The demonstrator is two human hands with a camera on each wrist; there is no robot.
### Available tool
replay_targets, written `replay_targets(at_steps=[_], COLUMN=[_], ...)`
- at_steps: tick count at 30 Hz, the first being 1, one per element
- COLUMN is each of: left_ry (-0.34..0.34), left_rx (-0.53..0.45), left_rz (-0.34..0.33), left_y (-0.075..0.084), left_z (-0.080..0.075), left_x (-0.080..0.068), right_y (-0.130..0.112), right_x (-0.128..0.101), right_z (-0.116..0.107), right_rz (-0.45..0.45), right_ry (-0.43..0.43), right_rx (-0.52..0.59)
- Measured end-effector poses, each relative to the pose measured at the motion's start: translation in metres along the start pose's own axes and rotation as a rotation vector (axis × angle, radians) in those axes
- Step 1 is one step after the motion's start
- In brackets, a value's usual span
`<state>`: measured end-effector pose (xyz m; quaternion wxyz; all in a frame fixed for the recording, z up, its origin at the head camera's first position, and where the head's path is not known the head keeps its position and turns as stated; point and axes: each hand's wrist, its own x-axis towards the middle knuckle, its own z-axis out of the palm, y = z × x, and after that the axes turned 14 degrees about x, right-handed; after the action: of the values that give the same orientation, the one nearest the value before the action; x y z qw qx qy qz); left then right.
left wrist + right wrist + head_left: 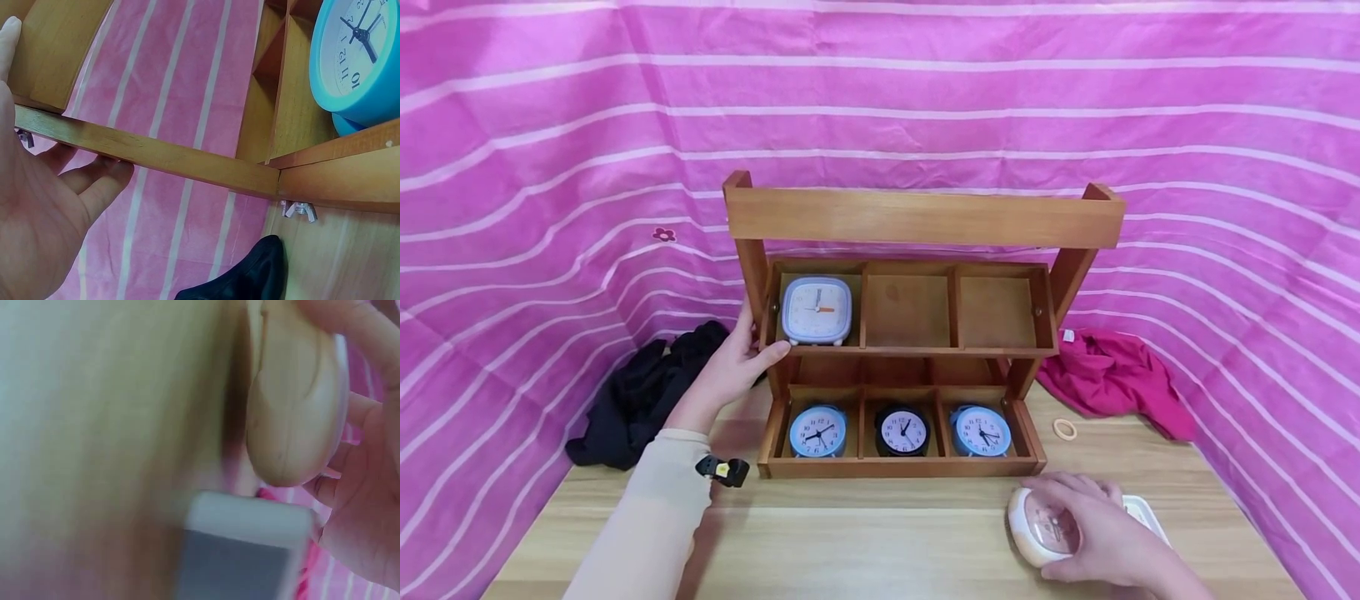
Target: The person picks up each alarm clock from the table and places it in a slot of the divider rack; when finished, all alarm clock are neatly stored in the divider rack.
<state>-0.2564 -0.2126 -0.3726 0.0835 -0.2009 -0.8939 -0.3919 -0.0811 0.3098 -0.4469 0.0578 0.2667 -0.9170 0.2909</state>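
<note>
At L hand [730, 367]: fingers straight, pressed on shelf [772, 333] side, prob. to steady it | R hand [1093, 533]: curled round cream clock [1041, 525] on table [865, 542], near front of shelf.

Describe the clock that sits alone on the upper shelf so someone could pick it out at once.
Find the wooden rack standing on the table in front of the pink striped cloth. Its upper shelf has three compartments, and only the leftmost holds a clock, next to the left hand. It is square with rounded corners and pale lilac, whereas the three clocks below are round.
</note>
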Motion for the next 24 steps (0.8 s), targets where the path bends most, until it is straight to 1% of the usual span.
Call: replay_targets(at_steps=[3, 7, 10, 14, 18, 24], left_ry=[0.014, 0.031, 0.028, 0.02, 0.02, 0.015], left_rx=[0.005, 0.011, 0.015, 0.025, 0.025, 0.019], left_rz=[0.012, 0.027, 0.024, 0.012, 0.007, -0.004], left_y=[-0.001, -0.001, -0.001, -0.002, -0.002, -0.003], left_z=[0.0, 0.001, 0.001, 0.002, 0.001, 0.0], left_x=[0.0, -0.001, -0.001, -0.001, 0.0, 0.0], right_y=[-0.008, -0.022, -0.031, -0.041, -0.053, -0.069], right_x=[0.007, 0.02, 0.033, 0.057, 0.087, 0.125], right_z=[-0.01, -0.026, -0.038, -0.054, -0.07, -0.084], right_rz=[-0.045, -0.046, -0.058, -0.138, -0.212, -0.271], right_ry=[0.031, 0.039, 0.047, 0.071, 0.102, 0.147], right_rx=[0.026, 0.08, 0.093, 0.071, 0.056, 0.073])
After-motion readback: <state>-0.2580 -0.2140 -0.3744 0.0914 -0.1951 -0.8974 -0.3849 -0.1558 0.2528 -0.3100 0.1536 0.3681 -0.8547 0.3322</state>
